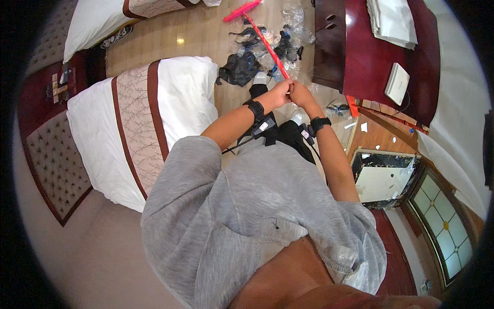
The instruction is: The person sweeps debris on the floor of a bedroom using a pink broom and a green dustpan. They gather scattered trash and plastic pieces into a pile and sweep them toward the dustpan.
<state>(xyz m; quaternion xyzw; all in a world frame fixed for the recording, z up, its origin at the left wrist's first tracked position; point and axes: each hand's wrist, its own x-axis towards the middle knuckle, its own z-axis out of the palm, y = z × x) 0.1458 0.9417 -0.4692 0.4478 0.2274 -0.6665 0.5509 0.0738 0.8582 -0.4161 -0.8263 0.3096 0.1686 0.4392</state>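
Both hands grip the upper end of a red broom handle (267, 43). My left hand (281, 94) and my right hand (300, 93) meet there, nearly touching. Away from me the handle runs to a pink broom head (242, 10) on the wood-look floor, tilted in the view. Beside the handle and under it lies scattered rubbish: a black plastic bag (240, 68), crumpled clear plastic (294, 17) and other dark scraps. The white toe of one shoe (260, 78) is close to the black bag. Each wrist wears a black strap with a small device cabled near it.
A bed with white bedding (185, 89) stands on the left, a second bed (90, 27) beyond it. To the right is a dark red desk (361, 50) bearing folded white cloth (393, 21) and a white device (397, 84). Paper scraps (364, 127) lie near a doorway mat.
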